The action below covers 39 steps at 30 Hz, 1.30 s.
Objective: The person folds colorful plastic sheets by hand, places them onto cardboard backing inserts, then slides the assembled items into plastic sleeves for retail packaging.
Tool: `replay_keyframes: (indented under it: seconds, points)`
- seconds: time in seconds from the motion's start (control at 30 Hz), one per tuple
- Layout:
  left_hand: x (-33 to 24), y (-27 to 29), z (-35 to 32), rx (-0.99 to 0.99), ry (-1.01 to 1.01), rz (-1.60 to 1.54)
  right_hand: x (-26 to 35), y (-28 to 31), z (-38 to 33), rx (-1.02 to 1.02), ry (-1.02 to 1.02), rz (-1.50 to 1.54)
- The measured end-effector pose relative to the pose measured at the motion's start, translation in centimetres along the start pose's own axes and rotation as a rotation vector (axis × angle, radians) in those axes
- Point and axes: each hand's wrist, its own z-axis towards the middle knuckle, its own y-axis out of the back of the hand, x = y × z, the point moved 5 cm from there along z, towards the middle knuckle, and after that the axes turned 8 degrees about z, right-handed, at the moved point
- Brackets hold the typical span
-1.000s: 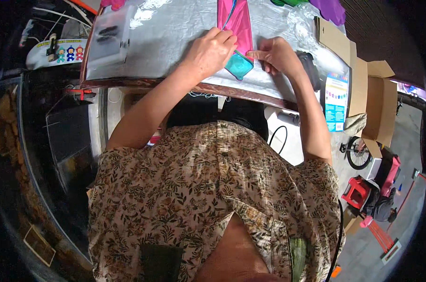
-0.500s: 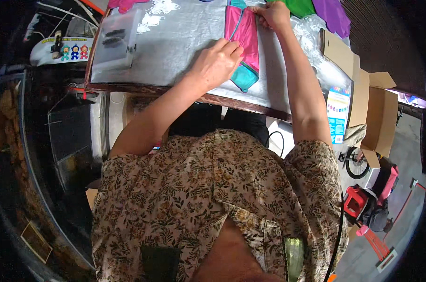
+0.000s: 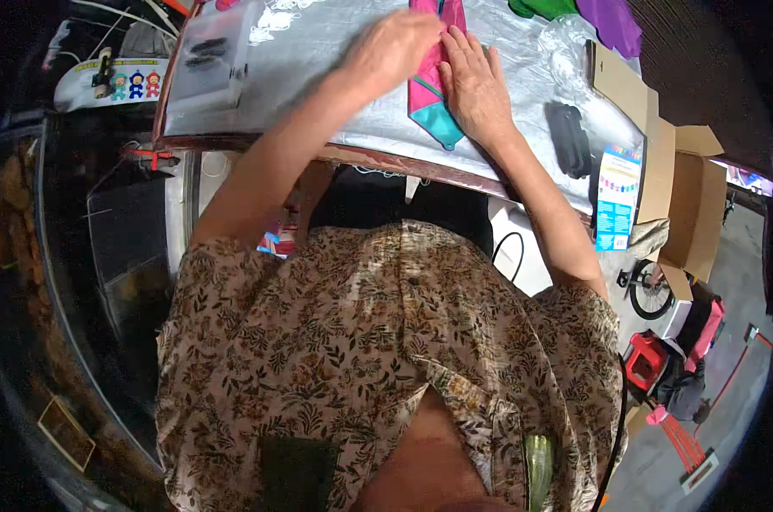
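Note:
A long strip of folded pink cloth with a teal pointed end [image 3: 438,125] lies on the silver-covered table. My right hand [image 3: 476,90] rests along its right edge, fingers stretched out flat. Over the upper part of the pink cloth is my left hand [image 3: 397,47], with its fingertips close to those of the right. Motion smears it, so its grip does not show. The cloth's far end runs out past the top of the view.
Clear plastic wrap [image 3: 566,55], a folded black bundle [image 3: 568,139] and a printed card [image 3: 617,196] lie on the right, beside an open cardboard box [image 3: 692,205]. Green cloth [image 3: 544,7] and purple cloth [image 3: 610,26] lie farther back. A transparent case [image 3: 207,72] and white strings [image 3: 274,19] are at left.
The pink cloth has become narrower. My right hand has come down from its far end to lie flat beside it; my left hand has moved farther away, up the cloth. The black bundle now shows.

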Motion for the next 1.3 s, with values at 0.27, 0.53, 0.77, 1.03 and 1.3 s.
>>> replay_keyframes:
  seconds: [0.27,0.53,0.77,1.03,1.3]
  points:
    - [1.8,0.6,1.2,0.435,0.226,0.153,0.0,0.3,-0.2,0.008,0.011,-0.02]
    - [1.7,0.7,1.5,0.507,0.286,0.119,0.4,0.7,-0.2,0.046,0.014,-0.035]
    - [-0.9,2.6,1.2,0.085,0.097,0.054,0.5,0.7,-0.1,0.011,0.02,-0.014]
    - [-3.0,2.5,-1.4,0.182,0.235,-0.225,-1.3,0.5,0.8,0.017,-0.03,0.016]
    - [-3.1,2.2,-1.6,0.165,0.261,-0.29,-7.7,-0.6,8.2,-0.248,-0.111,0.052]
